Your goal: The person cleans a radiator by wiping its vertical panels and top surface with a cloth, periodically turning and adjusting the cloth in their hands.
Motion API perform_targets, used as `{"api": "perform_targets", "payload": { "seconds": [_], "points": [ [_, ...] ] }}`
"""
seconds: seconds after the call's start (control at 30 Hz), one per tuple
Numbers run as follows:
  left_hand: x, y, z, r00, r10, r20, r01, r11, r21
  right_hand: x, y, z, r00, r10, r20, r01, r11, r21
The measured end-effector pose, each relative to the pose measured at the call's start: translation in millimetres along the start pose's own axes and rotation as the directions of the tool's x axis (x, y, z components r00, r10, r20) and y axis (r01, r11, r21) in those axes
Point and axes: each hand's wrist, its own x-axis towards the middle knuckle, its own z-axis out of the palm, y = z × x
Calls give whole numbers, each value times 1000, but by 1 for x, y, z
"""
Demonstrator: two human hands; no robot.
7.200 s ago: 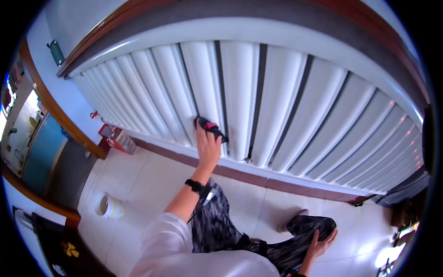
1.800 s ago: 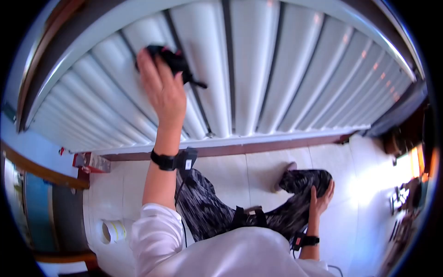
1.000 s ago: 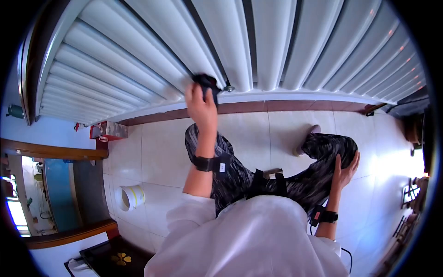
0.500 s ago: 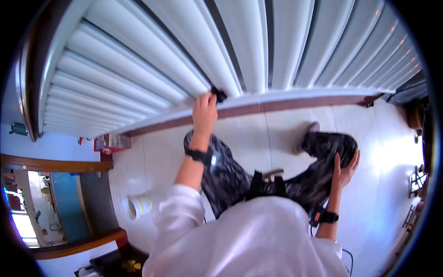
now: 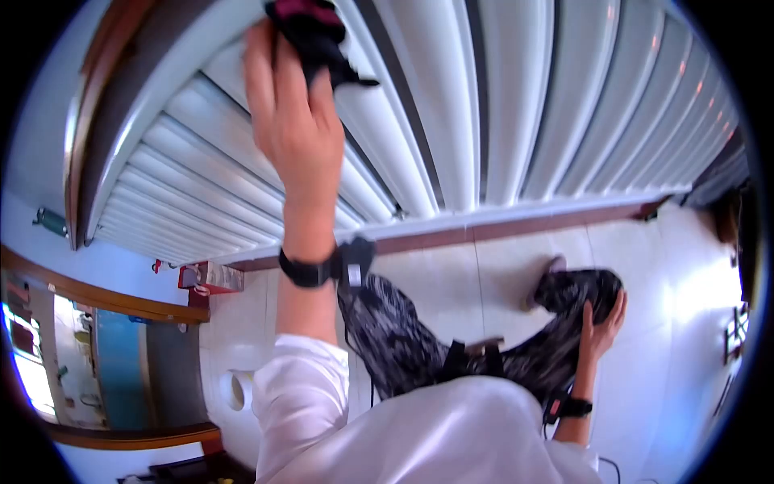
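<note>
Near the upper end of a white ribbed radiator (image 5: 459, 121), my left hand (image 5: 300, 129) holds a black and dark pink cloth (image 5: 314, 36) against the slats. Its fingers reach over the cloth, and a thin black corner hangs off to the right. My right hand (image 5: 601, 327) rests on the knee of my dark patterned trousers (image 5: 576, 290), fingers spread and nothing in it. Black bands with small boxes are strapped to both wrists.
A white bucket (image 5: 239, 390) lies or stands on the tiled floor (image 5: 435, 290) at left. A red box (image 5: 219, 278) sits by the wall below the radiator's left end. The doorway (image 5: 105, 310) is farther left, a green bottle (image 5: 52, 221) above it.
My left hand has gone from the radiator's bottom edge up to near its top, carrying the cloth. The view has shifted somewhat. My right hand stays on the knee.
</note>
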Motion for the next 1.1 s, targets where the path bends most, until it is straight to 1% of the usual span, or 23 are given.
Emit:
{"api": "perform_targets", "payload": {
  "seconds": [0.03,0.1,0.17,0.27,0.33,0.37,0.43,0.47,0.5,0.57,0.6,0.67,0.7,0.77,0.8,0.83,0.9,0.93,0.97,1.0,1.03,1.07,1.1],
  "points": [
    [-5,-4,12,998,-24,64,24,1000,-7,-1,0,0,1000,-9,-2,9,1000,1],
    [-33,-5,30,997,-51,65,47,997,64,-1,-2,-3,1000,-16,1,16,1000,-18],
    [-68,2,30,986,-79,146,67,994,89,-3,-2,-3,1000,20,17,-20,999,-29],
    [-134,15,28,952,-144,270,132,989,60,-1,-2,-2,1000,17,1,-17,999,-35],
    [-180,32,25,909,-210,361,202,977,62,0,-4,-2,1000,16,11,-15,999,-39],
    [-204,39,25,903,-200,379,193,980,58,1,-6,-1,1000,19,10,-19,999,-33],
    [-229,59,22,883,-226,410,236,971,28,3,-11,0,1000,13,14,-12,999,-31],
    [-248,68,20,840,-289,459,312,950,27,3,-13,0,1000,9,13,-9,1000,-25],
    [-267,76,17,837,-291,463,315,949,26,2,-14,-1,1000,10,15,-10,1000,-30],
    [-300,90,15,712,-398,578,441,895,72,3,-17,0,999,44,27,-43,998,-41],
    [-310,98,12,712,-405,573,453,889,66,3,-15,-1,1000,20,24,-19,999,-49],
    [-318,108,11,563,-459,688,513,846,145,2,-12,1,1000,19,19,-18,997,-71],
    [-317,113,9,566,-465,681,520,842,143,2,-13,1,1000,22,21,-20,997,-75],
    [-317,121,3,500,-479,721,549,820,163,2,-14,-1,999,28,24,-26,997,-71],
    [-315,125,-3,411,-514,753,606,771,195,2,-14,-1,999,42,30,-40,997,-63],
    [-315,129,-10,414,-519,748,612,767,193,0,-12,1,999,33,24,-31,997,-65],
    [-312,135,-24,370,-405,836,714,700,23,-1,-6,3,997,-67,-33,61,985,-163],
    [-324,136,-25,467,-418,779,730,680,-73,0,-20,-1,984,-162,-72,147,973,-180],
    [-336,136,-28,295,-438,849,846,533,-19,-2,-41,-7,971,-218,-94,211,974,-80],
    [-332,137,-30,39,-415,909,995,98,2,-2,-69,-14,968,-246,-59,251,963,103],
    [-323,141,-33,-182,-269,946,933,-349,80,-5,-78,-9,950,-310,46,302,944,135],
    [-302,145,-37,-289,-151,945,801,-579,152,-12,-93,-5,934,-254,249,164,928,333],
    [-284,149,-43,-365,-2,931,607,-759,236,-17,-108,1,882,-269,388,36,858,513]
  ]
}}
